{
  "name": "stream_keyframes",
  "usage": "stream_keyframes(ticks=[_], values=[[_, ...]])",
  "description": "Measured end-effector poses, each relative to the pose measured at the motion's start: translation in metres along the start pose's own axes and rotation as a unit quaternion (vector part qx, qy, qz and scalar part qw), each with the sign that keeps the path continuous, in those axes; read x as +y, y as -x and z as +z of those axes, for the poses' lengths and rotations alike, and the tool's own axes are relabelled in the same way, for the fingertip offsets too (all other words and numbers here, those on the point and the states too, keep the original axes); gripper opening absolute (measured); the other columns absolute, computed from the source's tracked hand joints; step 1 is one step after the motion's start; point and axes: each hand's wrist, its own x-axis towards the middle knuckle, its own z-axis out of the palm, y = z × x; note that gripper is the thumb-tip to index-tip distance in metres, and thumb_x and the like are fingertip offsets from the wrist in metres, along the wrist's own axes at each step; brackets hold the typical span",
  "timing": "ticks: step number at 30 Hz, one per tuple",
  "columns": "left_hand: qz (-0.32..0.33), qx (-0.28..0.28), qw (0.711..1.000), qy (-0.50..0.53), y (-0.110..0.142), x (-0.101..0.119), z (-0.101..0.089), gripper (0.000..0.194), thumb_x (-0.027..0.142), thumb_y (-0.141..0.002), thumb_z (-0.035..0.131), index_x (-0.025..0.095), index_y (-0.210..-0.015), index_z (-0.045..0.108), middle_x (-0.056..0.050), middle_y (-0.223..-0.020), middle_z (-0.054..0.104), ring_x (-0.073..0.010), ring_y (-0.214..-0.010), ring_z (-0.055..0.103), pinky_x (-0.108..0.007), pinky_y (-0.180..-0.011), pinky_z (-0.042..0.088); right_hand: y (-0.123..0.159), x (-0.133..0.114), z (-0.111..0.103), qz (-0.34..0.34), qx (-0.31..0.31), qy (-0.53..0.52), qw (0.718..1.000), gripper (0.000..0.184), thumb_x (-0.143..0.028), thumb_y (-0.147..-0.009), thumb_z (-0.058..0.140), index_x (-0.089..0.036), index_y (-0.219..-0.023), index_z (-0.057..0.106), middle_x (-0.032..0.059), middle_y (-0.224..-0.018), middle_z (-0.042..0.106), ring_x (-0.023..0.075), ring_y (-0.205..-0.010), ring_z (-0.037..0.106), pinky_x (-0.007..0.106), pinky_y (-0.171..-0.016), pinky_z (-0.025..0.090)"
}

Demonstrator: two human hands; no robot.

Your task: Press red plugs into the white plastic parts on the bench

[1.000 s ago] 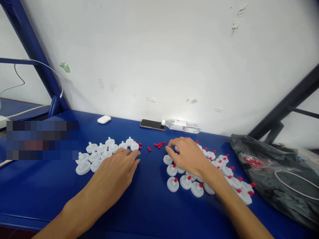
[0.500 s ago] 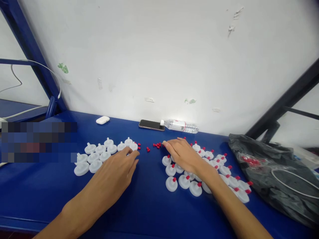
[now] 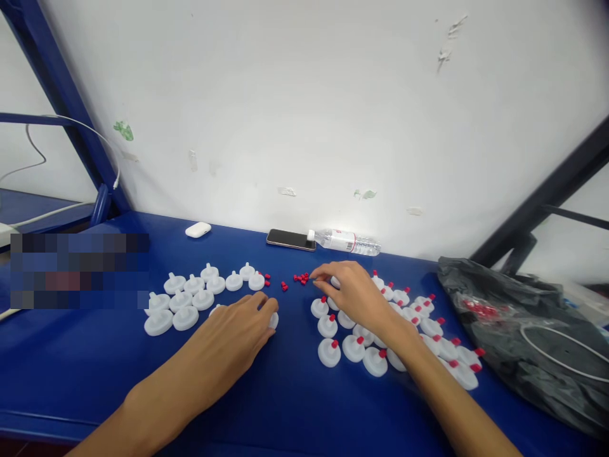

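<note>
My left hand is curled around a white plastic disc with a nozzle stem, whose edge shows past the fingertips. Left of it stand several similar white discs with bare stems. My right hand hovers palm down, its thumb and forefinger slightly apart, with nothing visible between them. Its fingertips are close beside a small pile of red caps. Other loose red caps lie between the two hands. Under and around my right forearm are many white discs with red caps on their stems, partly hidden by it.
A phone, a clear water bottle and a white earbud case lie along the wall. On the right, a dark plastic bag carries a clear packet of red caps. Blue posts frame the left side.
My left hand has moved slightly right and now has a white disc in its fingers. The right hand's thumb and forefinger have come more into view by the red caps.
</note>
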Motion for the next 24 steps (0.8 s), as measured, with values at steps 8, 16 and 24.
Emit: stream_keyframes(ticks=[8,16,24], values=[[0.057,0.145,0.986,0.054,-0.001,0.000,0.001,0.036,0.011,-0.099,0.050,0.023,-0.133,0.053,-0.008,-0.116,0.070,-0.0272,-0.107,0.069,-0.040,-0.083,0.059,0.007,-0.041,-0.010,-0.041,0.009,-0.245,0.969,0.019,-0.022,-0.092,0.072,-0.030,-0.109,0.076,-0.0016,-0.097,0.080,0.0203,-0.095,0.075,0.036,-0.091,0.054],[0.052,0.231,0.968,0.087,-0.002,-0.001,0.001,0.039,0.022,-0.101,0.052,0.022,-0.140,0.046,-0.007,-0.110,0.073,-0.0256,-0.099,0.072,-0.037,-0.080,0.060,0.006,-0.042,-0.008,-0.039,-0.010,-0.312,0.949,0.017,-0.021,-0.090,0.075,-0.029,-0.105,0.076,-0.0008,-0.096,0.081,0.0210,-0.095,0.075,0.037,-0.090,0.056],[0.092,0.283,0.952,0.068,0.005,0.004,-0.012,0.053,0.029,-0.104,0.057,0.030,-0.153,0.037,0.000,-0.107,0.078,-0.0192,-0.089,0.076,-0.027,-0.062,0.057,0.007,-0.041,-0.018,0.009,-0.091,-0.459,0.884,0.042,-0.027,-0.082,0.084,-0.029,-0.121,0.070,0.0031,-0.119,0.074,0.0211,-0.110,0.070,0.038,-0.100,0.055]])
